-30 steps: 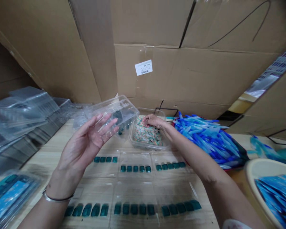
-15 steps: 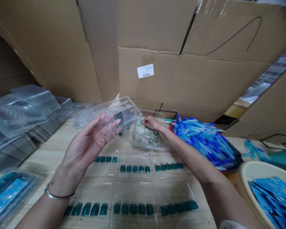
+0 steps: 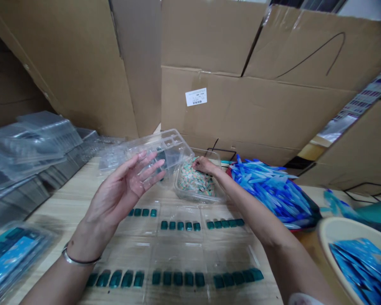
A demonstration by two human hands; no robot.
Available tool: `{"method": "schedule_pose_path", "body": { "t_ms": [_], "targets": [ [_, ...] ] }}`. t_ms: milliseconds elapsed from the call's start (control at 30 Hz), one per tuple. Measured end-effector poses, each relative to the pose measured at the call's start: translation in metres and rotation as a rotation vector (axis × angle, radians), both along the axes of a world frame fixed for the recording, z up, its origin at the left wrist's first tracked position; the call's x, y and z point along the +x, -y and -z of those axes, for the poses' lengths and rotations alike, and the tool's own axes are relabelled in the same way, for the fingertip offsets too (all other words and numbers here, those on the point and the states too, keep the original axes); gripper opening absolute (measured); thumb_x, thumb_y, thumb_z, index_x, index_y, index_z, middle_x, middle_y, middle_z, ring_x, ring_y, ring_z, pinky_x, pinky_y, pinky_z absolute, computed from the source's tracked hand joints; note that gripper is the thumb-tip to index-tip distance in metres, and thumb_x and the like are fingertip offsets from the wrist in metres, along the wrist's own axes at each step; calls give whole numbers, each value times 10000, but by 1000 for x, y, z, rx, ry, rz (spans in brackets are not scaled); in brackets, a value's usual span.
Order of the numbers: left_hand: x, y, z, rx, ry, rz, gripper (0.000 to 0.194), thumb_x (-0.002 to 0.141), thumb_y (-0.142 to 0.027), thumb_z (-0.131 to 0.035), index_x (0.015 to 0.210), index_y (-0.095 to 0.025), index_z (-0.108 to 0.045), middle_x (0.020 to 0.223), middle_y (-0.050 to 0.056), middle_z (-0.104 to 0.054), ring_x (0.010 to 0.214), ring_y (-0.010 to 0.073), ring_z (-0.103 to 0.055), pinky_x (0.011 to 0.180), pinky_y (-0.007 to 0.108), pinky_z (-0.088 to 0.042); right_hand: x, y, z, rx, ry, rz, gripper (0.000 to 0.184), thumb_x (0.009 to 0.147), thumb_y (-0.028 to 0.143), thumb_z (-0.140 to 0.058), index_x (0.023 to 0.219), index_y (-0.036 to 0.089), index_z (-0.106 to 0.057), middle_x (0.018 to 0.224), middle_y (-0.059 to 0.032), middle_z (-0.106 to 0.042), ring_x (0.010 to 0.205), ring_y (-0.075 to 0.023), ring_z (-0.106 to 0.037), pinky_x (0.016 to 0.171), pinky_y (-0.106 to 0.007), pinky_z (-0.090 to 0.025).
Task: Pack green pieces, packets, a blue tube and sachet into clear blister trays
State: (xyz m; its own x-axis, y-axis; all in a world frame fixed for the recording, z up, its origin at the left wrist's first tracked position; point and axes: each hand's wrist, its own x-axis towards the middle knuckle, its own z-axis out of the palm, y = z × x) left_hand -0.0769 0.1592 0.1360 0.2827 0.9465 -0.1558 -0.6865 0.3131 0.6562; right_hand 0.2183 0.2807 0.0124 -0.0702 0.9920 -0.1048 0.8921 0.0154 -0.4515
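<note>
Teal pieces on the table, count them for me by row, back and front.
Back row teal pieces: 14
Front row teal pieces: 15
Total visible: 29

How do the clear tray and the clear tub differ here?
The moulded tray is lifted, tilted against the left hand, while the tub rests on the table. The tray has small compartments; the tub is one open basin holding multicoloured pieces. Both are clear plastic.
</note>
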Motion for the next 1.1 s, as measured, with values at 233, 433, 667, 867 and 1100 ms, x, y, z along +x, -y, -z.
{"method": "schedule_pose_path", "body": {
  "t_ms": [233, 433, 667, 867, 1100],
  "targets": [
    [-1, -2, 2, 20, 1, 15, 172, 844, -161, -514, 922, -157, -668, 1187, 110, -632, 1165, 328, -527, 939, 504, -472, -2, -1, 0, -5, 85, -84, 162, 696, 94, -575, 781, 127, -708, 786, -46, -696, 738, -138, -599, 628, -184, -399],
    [-1, -1, 0, 3, 3, 6, 180, 844, -153, -509, 922, -161, -670, 1175, 114, -637, 1161, 323, -532, 939, 501, -474, 0, 2, 1, 54, 99, -133, 144, 692, 84, -584, 799, 115, -675, 831, -59, -670, 760, -133, -559, 663, -195, -386],
    [-3, 0, -1, 31, 10, 16, 171, 844, -157, -517, 923, -155, -668, 1190, 115, -627, 1165, 331, -527, 947, 502, -468, 1, -1, -8, 26, 26, -228, 144, 723, 133, -561, 804, 102, -675, 760, -46, -669, 697, -122, -566, 619, -186, -405],
    [-4, 1, -4, 39, -16, 38, 165, 842, -160, -531, 955, -156, -650, 1220, 102, -608, 1165, 313, -530, 962, 491, -461, -4, -18, -3, -41, 25, -287, 140, 667, 123, -608, 788, 123, -680, 759, -30, -675, 679, -121, -575, 613, -184, -418],
    [-5, 0, -5, 53, -21, 44, 172, 857, -166, -508, 972, -166, -637, 1250, 97, -586, 1181, 309, -517, 968, 489, -455, 0, -20, 5, -37, 68, -301, 146, 645, 135, -629, 785, 128, -671, 752, -32, -667, 690, -135, -564, 622, -200, -404]
  ]
}}
